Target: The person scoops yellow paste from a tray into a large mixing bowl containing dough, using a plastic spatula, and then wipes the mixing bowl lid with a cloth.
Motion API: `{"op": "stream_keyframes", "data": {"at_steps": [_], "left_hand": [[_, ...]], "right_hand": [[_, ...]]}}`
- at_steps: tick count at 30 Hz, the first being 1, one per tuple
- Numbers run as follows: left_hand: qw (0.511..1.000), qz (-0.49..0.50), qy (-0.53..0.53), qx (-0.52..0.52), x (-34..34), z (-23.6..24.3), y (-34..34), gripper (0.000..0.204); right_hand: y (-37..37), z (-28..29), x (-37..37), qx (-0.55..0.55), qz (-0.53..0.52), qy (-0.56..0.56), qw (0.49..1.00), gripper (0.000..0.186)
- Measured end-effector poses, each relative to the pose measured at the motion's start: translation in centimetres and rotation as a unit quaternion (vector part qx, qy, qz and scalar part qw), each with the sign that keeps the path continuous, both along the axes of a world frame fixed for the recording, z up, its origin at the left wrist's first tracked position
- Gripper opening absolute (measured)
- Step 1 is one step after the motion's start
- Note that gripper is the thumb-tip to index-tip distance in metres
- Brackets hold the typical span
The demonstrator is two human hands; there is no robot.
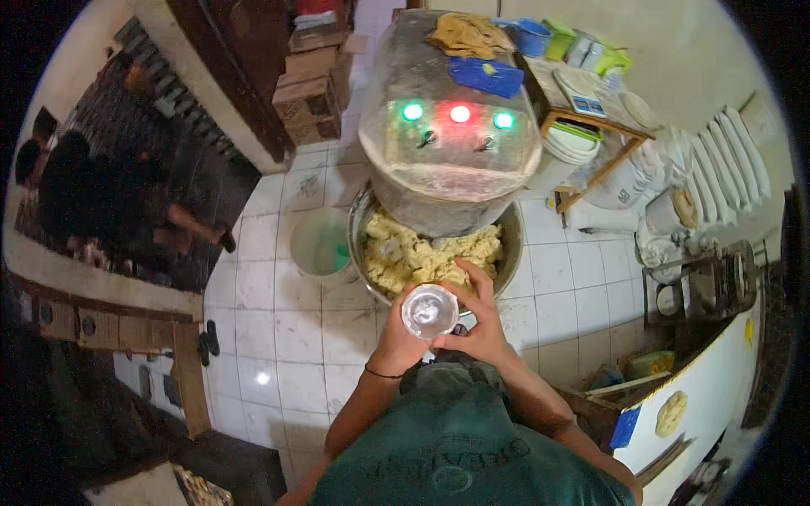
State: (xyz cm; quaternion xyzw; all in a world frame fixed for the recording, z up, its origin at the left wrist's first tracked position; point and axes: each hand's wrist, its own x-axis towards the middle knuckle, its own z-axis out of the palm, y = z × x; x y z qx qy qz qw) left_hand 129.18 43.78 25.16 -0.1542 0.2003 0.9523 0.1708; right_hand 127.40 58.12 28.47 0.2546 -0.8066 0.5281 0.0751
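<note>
My left hand (396, 339) is wrapped around the side of a small round cup (430, 310) with a pale rim and a shiny, whitish inside. From the other side, my right hand (488, 325) grips the same cup, thumb low and fingers curved over its far edge. Whether anything lies in the cup I cannot tell. Just beyond my hands is a large metal mixing bowl (509, 253) holding crumbly yellow dough (405, 246). Over the bowl hangs the mixer's metal head (451, 181), with green and red lights and two knobs.
A translucent bucket (308, 244) stands left of the bowl. On the right are a wooden table (620, 121) with a scale (582, 91), stacked white sacks (732, 160) and a white worktop (704, 413) with a dough piece (672, 413). Another person (84, 185) sits in the dark doorway.
</note>
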Motion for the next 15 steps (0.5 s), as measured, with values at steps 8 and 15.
{"op": "stream_keyframes", "data": {"at_steps": [8,15], "left_hand": [[0.858,0.023,0.264,-0.439,-1.8,4.6,2.9,0.039],[0.674,0.038,0.446,-0.588,-2.3,6.5,3.4,0.024]], "right_hand": [[8.1,7.5,-1.3,0.318,0.152,0.187,0.917,0.066],[8.2,9.6,-2.4,0.511,0.205,0.267,0.791,0.059]]}}
